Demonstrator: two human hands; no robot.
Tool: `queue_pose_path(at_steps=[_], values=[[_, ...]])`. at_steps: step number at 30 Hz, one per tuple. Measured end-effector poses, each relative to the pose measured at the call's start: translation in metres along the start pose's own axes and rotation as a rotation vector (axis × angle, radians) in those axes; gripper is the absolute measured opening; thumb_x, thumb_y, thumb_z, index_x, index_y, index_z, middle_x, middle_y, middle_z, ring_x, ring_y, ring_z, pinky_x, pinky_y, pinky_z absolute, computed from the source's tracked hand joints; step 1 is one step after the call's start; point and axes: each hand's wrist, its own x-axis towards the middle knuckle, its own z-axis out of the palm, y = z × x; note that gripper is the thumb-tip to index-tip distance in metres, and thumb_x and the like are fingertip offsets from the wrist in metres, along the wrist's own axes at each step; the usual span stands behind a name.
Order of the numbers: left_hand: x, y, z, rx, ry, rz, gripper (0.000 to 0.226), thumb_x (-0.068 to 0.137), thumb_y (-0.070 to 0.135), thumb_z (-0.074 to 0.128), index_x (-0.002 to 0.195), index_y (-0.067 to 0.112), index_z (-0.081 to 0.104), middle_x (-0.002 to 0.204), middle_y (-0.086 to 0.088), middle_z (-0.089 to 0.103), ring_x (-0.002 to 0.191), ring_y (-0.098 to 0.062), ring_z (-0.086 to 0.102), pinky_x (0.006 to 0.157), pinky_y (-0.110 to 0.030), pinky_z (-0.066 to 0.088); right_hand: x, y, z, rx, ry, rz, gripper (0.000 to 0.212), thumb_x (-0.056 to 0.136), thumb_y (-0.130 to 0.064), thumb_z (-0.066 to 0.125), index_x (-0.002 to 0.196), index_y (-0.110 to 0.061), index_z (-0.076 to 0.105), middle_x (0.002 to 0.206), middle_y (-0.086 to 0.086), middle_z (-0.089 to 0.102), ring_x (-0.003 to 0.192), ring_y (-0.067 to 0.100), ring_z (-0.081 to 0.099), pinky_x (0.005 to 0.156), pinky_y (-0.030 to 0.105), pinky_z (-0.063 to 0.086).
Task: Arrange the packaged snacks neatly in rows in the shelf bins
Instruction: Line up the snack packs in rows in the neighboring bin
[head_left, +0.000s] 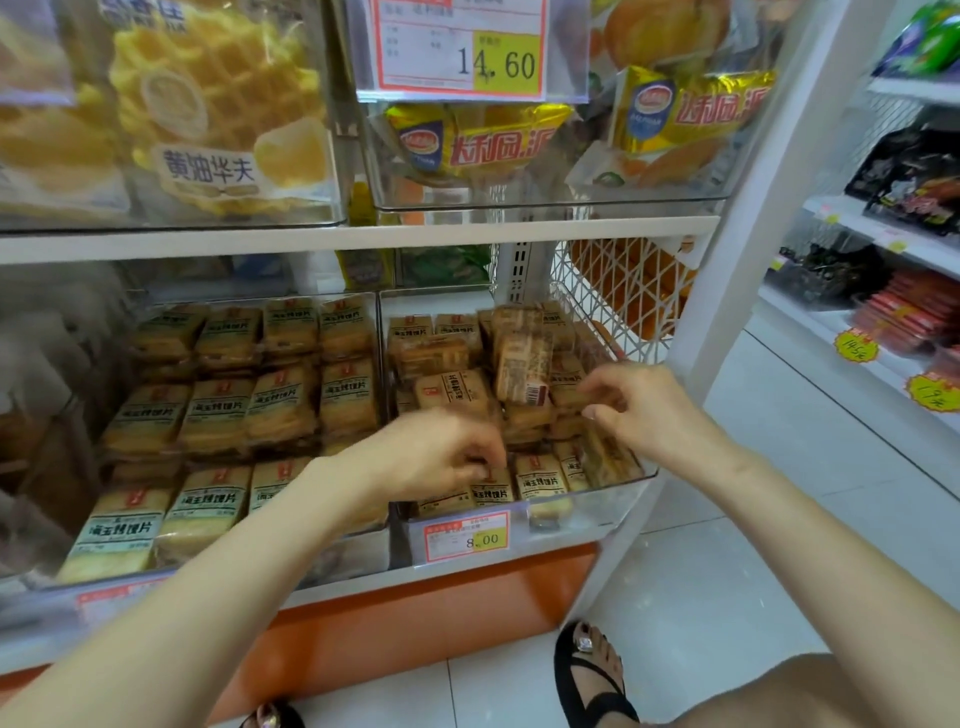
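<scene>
The left hand (436, 452) reaches into the right bin (623, 486), its fingers curled over the top edge of a front-row packet (493, 488) and pinching it. The right hand (641, 410) hovers over the same bin's right side with its fingers bent near the packets; blur hides whether it grips anything. This clear bin holds brown-labelled toast-slice packets (452, 392) in disorder: some stand upright in front, others lie heaped, and one barcode-side packet (522, 371) stands on end. The left bin (363, 551), just beside it, holds green-labelled packets (218, 410) in tidy rows. An 8.00 price tag (466, 535) hangs on the right bin's front. On the shelf above, clear bins hold butter waffles (208, 119) and yellow pie packets (467, 140).
</scene>
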Motion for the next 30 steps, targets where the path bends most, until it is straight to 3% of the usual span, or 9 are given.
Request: queue_pose_path(at_steps=[3,8,11,15,21,26,28,30], values=[[0.006,-0.002,0.005,0.231,-0.257,-0.017,0.051,0.083,-0.003,0.044,0.116,0.031,0.061,0.129,0.008,0.055,0.121,-0.014,0.047,0.098,-0.038,0.041,-0.001,0.001,0.005,0.023,-0.01,-0.037,0.019,0.086,-0.011,0.063,0.104,-0.014,0.067,0.103,0.0,0.062,0.092,0.012,0.06,0.086,0.026,0.049],[0.011,-0.009,-0.004,0.366,-0.299,-0.015,0.054,0.08,-0.003,0.043,0.114,0.035,0.062,0.129,0.007,0.054,0.126,-0.015,0.037,0.111,-0.038,0.022,-0.001,0.007,0.011,-0.098,-0.11,-0.034,0.027,0.086,-0.012,0.063,0.113,-0.015,0.063,0.11,0.001,0.057,0.104,0.019,0.054,0.091,0.026,0.04],[0.009,-0.012,-0.003,0.257,-0.231,-0.042,0.047,0.083,0.004,0.045,0.11,0.037,0.063,0.125,0.009,0.056,0.12,-0.014,0.044,0.106,-0.035,0.032,-0.001,0.007,0.015,-0.192,-0.199,-0.001,0.039,0.085,-0.013,0.063,0.123,-0.014,0.056,0.119,0.007,0.054,0.113,0.024,0.051,0.094,0.03,0.04],[0.008,-0.009,-0.007,-0.038,-0.085,-0.071,0.036,0.09,0.01,0.05,0.117,0.031,0.06,0.122,0.013,0.057,0.113,-0.008,0.051,0.095,-0.024,0.041,0.002,0.002,0.017,-0.321,-0.197,0.083,0.037,0.085,-0.015,0.063,0.121,-0.006,0.056,0.116,0.013,0.052,0.106,0.03,0.055,0.089,0.035,0.048],[0.014,-0.007,-0.008,-0.168,-0.01,-0.072,0.031,0.09,0.011,0.051,0.115,0.027,0.06,0.12,0.007,0.059,0.108,-0.009,0.054,0.093,-0.03,0.046,0.0,-0.011,0.029,-0.612,-0.247,0.084,0.04,0.086,-0.026,0.062,0.12,-0.005,0.053,0.121,0.011,0.053,0.108,0.03,0.054,0.08,0.035,0.047],[0.016,-0.008,-0.012,-0.24,0.172,-0.098,0.027,0.09,0.009,0.052,0.113,0.019,0.062,0.112,0.0,0.062,0.103,-0.013,0.057,0.09,-0.035,0.048,0.002,0.001,0.044,-0.357,-0.204,0.118,0.055,0.083,-0.016,0.062,0.133,-0.014,0.041,0.13,0.011,0.048,0.111,0.031,0.056,0.088,0.035,0.048],[0.017,-0.006,-0.013,-0.315,0.251,-0.138,0.024,0.09,0.009,0.054,0.111,0.017,0.061,0.109,0.0,0.062,0.099,-0.012,0.057,0.086,-0.029,0.049,0.006,0.004,0.036,-0.139,-0.104,0.164,0.062,0.079,-0.02,0.07,0.134,-0.018,0.043,0.132,0.008,0.049,0.116,0.027,0.053,0.096,0.035,0.046],[0.018,-0.005,-0.012,-0.398,0.311,-0.197,0.021,0.09,0.012,0.056,0.11,0.015,0.06,0.104,0.001,0.062,0.094,-0.011,0.058,0.078,-0.022,0.049,0.008,0.0,0.02,0.099,0.019,0.18,0.068,0.075,-0.019,0.075,0.134,-0.02,0.042,0.125,0.0,0.053,0.111,0.019,0.053,0.094,0.03,0.046]])
